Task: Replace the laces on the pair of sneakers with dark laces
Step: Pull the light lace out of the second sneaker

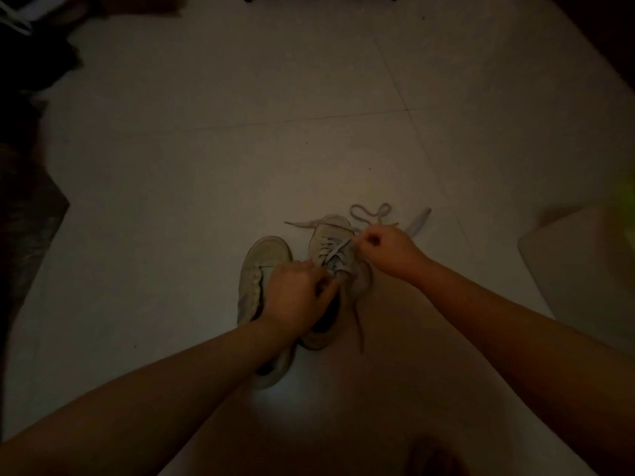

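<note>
head view: sneakers (330,242) toes pointing away

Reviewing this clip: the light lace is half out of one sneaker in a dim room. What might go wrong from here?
1. The scene is very dark, so the right hand pinching the light lace may miss or skip an eyelet.
2. The left hand steadies the right sneaker only near its opening; a hard pull may tip it against the left sneaker.
3. No dark laces show in view.

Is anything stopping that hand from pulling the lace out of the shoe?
Nothing visible does. The right hand already pinches the pale lace beside the right shoe, and the floor beyond is bare. The left hand only steadies the shoe's collar.
</note>
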Tool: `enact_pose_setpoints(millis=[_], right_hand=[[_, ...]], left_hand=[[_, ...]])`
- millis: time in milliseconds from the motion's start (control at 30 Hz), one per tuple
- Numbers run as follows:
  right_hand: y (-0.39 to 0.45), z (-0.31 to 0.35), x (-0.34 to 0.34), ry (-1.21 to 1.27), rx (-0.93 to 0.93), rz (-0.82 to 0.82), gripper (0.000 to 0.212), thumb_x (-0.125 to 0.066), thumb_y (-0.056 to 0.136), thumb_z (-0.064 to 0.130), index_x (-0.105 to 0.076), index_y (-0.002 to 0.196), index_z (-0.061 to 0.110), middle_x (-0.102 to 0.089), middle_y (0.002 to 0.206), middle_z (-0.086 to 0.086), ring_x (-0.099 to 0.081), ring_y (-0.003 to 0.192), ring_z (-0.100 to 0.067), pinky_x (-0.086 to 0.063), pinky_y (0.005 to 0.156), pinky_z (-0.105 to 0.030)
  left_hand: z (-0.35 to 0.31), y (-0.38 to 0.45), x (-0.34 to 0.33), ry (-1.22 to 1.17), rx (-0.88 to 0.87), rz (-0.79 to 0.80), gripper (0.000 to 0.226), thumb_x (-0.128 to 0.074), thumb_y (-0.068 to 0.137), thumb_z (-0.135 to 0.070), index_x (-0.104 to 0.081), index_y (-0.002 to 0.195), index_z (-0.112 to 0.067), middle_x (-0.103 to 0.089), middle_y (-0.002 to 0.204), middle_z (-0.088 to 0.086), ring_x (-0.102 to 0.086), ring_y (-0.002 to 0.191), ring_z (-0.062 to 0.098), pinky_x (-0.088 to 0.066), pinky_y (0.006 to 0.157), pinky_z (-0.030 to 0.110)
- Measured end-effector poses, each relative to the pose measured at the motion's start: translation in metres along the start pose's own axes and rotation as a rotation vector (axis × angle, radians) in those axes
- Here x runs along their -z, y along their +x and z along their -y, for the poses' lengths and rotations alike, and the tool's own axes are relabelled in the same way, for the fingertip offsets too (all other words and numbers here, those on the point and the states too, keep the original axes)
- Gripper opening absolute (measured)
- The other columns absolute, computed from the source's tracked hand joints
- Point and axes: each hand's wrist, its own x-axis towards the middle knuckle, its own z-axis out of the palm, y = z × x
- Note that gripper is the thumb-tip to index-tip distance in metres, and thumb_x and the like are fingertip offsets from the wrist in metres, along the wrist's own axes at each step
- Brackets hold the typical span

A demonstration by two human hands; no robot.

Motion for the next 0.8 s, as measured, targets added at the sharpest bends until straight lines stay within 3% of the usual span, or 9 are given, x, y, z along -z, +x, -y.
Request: enact_pose_setpoints(millis=[133,233,367,433,500,600,667,733,800], right_hand=[[-0.016,-0.008,-0.009,-0.084,0.014,0.204,0.027,-0.049,0.094,0.016,-0.059,0.069,0.02,-0.055,0.068,0.005,-0.053,0.064,-0.01,-0.041,0.06,-0.024],[-0.021,-0.002,-0.013,-0.061,-0.004,0.261,0.017,-0.055,0.091,0.016,-0.065,0.078,0.012,-0.056,0.062,0.003,-0.055,0.058,-0.012,-0.045,0.053,-0.018],[-0.023,0.001,-0.018,0.058,-0.034,0.235,0.011,-0.06,0.086,0.009,-0.069,0.088,0.004,-0.063,0.076,-0.009,-0.058,0.071,-0.018,-0.048,0.067,-0.03],[-0.022,0.0,-0.02,0.091,-0.068,0.21,0.011,-0.061,0.086,0.011,-0.064,0.076,0.012,-0.06,0.069,-0.001,-0.055,0.066,-0.013,-0.045,0.065,-0.026],[-0.019,0.001,-0.023,0.11,-0.095,0.169,0.027,-0.06,0.086,0.012,-0.054,0.062,0.023,-0.053,0.062,0.006,-0.049,0.058,-0.005,-0.04,0.057,-0.02],[-0.018,0.006,-0.027,0.075,-0.096,0.117,0.035,-0.06,0.085,0.011,-0.049,0.055,0.027,-0.048,0.057,0.01,-0.043,0.055,-0.001,-0.034,0.052,-0.014],[-0.015,0.007,-0.027,-0.024,-0.053,0.114,0.031,-0.058,0.084,0.012,-0.049,0.057,0.024,-0.05,0.061,0.007,-0.046,0.059,-0.007,-0.033,0.051,-0.017],[-0.009,0.008,-0.023,-0.245,0.091,0.087,0.013,-0.053,0.086,0.016,-0.055,0.073,0.016,-0.057,0.078,-0.002,-0.052,0.072,-0.017,-0.037,0.057,-0.025],[-0.002,0.009,-0.015,-0.577,0.336,-0.092,0.016,-0.046,0.084,0.018,-0.059,0.081,0.008,-0.059,0.081,-0.009,-0.058,0.07,-0.024,-0.039,0.054,-0.029]], left_hand=[[-0.011,0.004,-0.007,0.0,0.128,0.113,0.034,-0.054,0.087,-0.05,-0.071,0.095,-0.021,-0.062,0.091,0.004,-0.056,0.087,0.02,-0.041,0.076,0.03],[-0.016,0.006,-0.01,-0.026,0.191,0.122,0.03,-0.056,0.089,-0.044,-0.07,0.097,-0.019,-0.062,0.097,0.006,-0.056,0.091,0.021,-0.043,0.078,0.03],[-0.018,0.005,-0.01,-0.066,0.22,0.106,0.028,-0.057,0.089,-0.039,-0.071,0.09,-0.014,-0.064,0.091,0.008,-0.058,0.087,0.024,-0.044,0.076,0.034],[-0.018,0.004,-0.01,-0.088,0.222,0.102,0.027,-0.058,0.089,-0.038,-0.071,0.088,-0.014,-0.064,0.089,0.008,-0.058,0.085,0.023,-0.044,0.074,0.033],[-0.019,0.004,-0.01,-0.123,0.226,0.096,0.026,-0.059,0.089,-0.037,-0.072,0.085,-0.015,-0.064,0.086,0.008,-0.058,0.083,0.023,-0.043,0.072,0.032],[-0.018,0.003,-0.01,-0.162,0.241,0.096,0.023,-0.06,0.088,-0.035,-0.072,0.085,-0.016,-0.067,0.086,0.007,-0.059,0.083,0.024,-0.043,0.076,0.034],[-0.018,0.003,-0.01,-0.175,0.254,0.105,0.021,-0.06,0.088,-0.033,-0.072,0.084,-0.016,-0.068,0.087,0.007,-0.06,0.084,0.024,-0.045,0.08,0.036],[-0.017,0.003,-0.011,-0.201,0.283,0.115,0.019,-0.061,0.086,-0.03,-0.071,0.08,-0.014,-0.069,0.085,0.008,-0.062,0.082,0.025,-0.046,0.079,0.036],[-0.017,0.003,-0.012,-0.24,0.325,0.122,0.018,-0.063,0.085,-0.028,-0.07,0.076,-0.013,-0.069,0.079,0.008,-0.063,0.077,0.025,-0.048,0.073,0.035]])
